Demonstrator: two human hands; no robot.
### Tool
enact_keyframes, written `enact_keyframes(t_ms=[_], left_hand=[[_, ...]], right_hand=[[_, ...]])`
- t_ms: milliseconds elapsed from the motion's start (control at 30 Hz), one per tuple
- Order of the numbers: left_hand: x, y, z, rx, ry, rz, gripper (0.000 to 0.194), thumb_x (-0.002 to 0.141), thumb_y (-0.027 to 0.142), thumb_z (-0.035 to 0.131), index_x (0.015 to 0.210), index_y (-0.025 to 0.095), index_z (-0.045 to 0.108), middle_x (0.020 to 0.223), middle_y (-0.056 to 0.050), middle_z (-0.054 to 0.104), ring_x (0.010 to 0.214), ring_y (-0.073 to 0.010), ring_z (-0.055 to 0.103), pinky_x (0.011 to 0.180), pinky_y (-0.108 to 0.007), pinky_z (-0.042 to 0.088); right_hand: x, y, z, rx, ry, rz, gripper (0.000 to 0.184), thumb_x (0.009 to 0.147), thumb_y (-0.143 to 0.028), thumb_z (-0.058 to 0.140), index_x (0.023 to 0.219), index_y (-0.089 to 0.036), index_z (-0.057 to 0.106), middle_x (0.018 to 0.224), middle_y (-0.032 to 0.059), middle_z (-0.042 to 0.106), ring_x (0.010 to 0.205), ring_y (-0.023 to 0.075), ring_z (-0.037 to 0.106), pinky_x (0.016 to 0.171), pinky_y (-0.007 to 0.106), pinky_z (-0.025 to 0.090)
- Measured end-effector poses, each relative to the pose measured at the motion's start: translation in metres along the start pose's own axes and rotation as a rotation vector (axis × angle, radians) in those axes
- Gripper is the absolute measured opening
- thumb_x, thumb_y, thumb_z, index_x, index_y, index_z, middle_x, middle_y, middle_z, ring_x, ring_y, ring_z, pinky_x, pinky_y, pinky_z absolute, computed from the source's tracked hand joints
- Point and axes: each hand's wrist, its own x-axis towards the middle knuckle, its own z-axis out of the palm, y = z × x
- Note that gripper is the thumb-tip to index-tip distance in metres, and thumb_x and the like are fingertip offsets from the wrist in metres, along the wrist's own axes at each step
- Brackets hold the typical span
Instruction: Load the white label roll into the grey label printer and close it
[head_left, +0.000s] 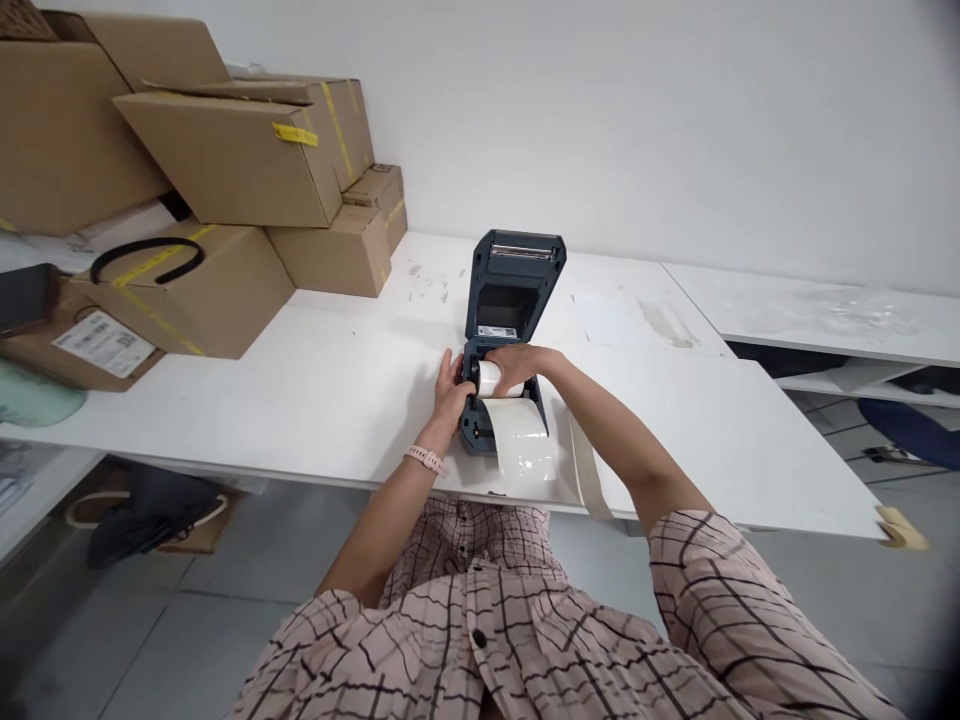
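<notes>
A dark label printer (pixel 478 436) sits on the white table with its lid (pixel 517 290) raised. Inside it is a white label roll (pixel 489 379), and a strip of labels (pixel 523 440) unrolls from it over the printer's front. My right hand (pixel 519 362) reaches in from the right, its fingers wrapped over the roll; some fingertips are hidden. At the printer's left side is my left hand (pixel 451 394), its thumb over the side edge by the roll and its fingers along the outside. A loose pale strip (pixel 587 465) hangs over the table's front edge beneath my right forearm.
Stacked cardboard boxes (pixel 240 165) fill the table's left end, with a black headband-like loop (pixel 148 243) on one. A white wall (pixel 600 120) rises behind. Clear plastic (pixel 847 310) lies on the right-hand surface. Brown tape (pixel 902 528) sticks to the front right corner.
</notes>
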Motion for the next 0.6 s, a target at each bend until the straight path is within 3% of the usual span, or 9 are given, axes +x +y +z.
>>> enact_keyframes(t_ms=[67,133,267,367,433,600], left_hand=[[0.0,0.0,0.001,-0.013,0.002,-0.01,0.115,0.062,0.001,0.054,0.169,0.02,0.016,0.172,-0.012,0.037,0.158,-0.0249,0.039,0.123,-0.035,0.041],[0.0,0.001,0.001,-0.034,0.008,-0.012,0.116,0.061,0.0,0.054,0.169,0.021,0.016,0.172,-0.012,0.038,0.157,-0.0262,0.04,0.122,-0.037,0.042],[-0.003,0.0,0.0,-0.063,-0.001,0.01,0.112,0.065,0.002,0.056,0.168,0.021,0.019,0.173,-0.013,0.035,0.155,-0.0289,0.043,0.118,-0.039,0.047],[-0.003,-0.002,-0.002,-0.038,-0.009,0.02,0.108,0.067,0.004,0.057,0.168,0.021,0.021,0.172,-0.013,0.037,0.155,-0.0301,0.043,0.118,-0.04,0.048],[-0.001,-0.003,-0.003,-0.011,-0.008,0.033,0.108,0.067,0.005,0.058,0.168,0.021,0.021,0.171,-0.013,0.038,0.156,-0.0297,0.042,0.12,-0.04,0.046],[0.0,-0.002,-0.003,0.061,-0.011,0.055,0.102,0.073,0.006,0.059,0.167,0.021,0.023,0.171,-0.012,0.039,0.155,-0.0274,0.043,0.123,-0.039,0.043]], right_hand=[[-0.006,0.001,0.007,0.011,0.037,-0.002,0.071,0.073,-0.05,0.083,0.132,-0.016,0.064,0.132,0.018,0.071,0.117,0.0404,0.069,0.089,0.043,0.055],[-0.024,0.001,0.017,0.04,0.156,-0.035,0.076,0.083,-0.051,0.077,0.147,-0.017,0.054,0.148,0.0196,0.063,0.132,0.0415,0.062,0.101,0.047,0.054],[-0.078,-0.011,0.057,0.153,0.4,-0.207,0.062,0.102,-0.051,0.057,0.156,-0.021,0.048,0.16,0.0169,0.054,0.144,0.0386,0.055,0.113,0.056,0.051],[-0.109,-0.029,0.095,0.189,0.422,-0.32,0.057,0.106,-0.057,0.049,0.153,-0.024,0.054,0.165,0.0138,0.049,0.151,0.0366,0.049,0.119,0.059,0.047],[-0.118,-0.042,0.115,0.189,0.449,-0.321,0.058,0.106,-0.057,0.048,0.153,-0.023,0.054,0.168,0.0143,0.042,0.157,0.0359,0.039,0.125,0.06,0.041],[-0.119,-0.063,0.134,0.175,0.517,-0.228,0.065,0.106,-0.059,0.044,0.156,-0.017,0.049,0.171,0.0178,0.034,0.161,0.0358,0.029,0.127,0.062,0.037]])
